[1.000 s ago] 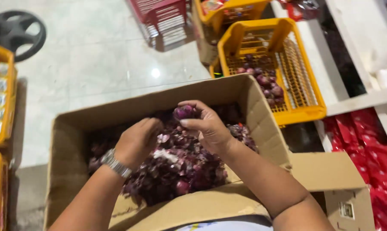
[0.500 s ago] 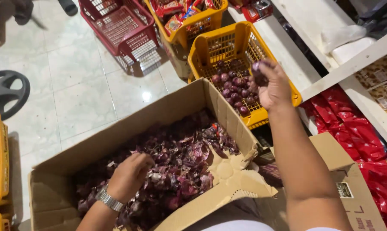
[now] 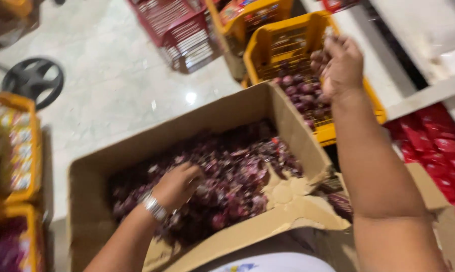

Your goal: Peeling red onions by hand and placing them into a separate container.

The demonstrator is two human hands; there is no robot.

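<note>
Left hand (image 3: 176,185) buried in red onions (image 3: 227,176) inside cardboard box (image 3: 197,126), fingers curled, grip unclear. Right hand (image 3: 340,65) over yellow basket (image 3: 283,40) w/ peeled onions (image 3: 300,95), fingers loosely bent; can't tell if holding anything.

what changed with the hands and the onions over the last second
The right hand lifted out of the cardboard box, where it held a red onion, and swung to the yellow basket of red onions; whether it still holds the onion cannot be told from the blur. The left hand, wearing a wristwatch, stayed down among the onion skins in the box. Box and basket stayed put.
</note>
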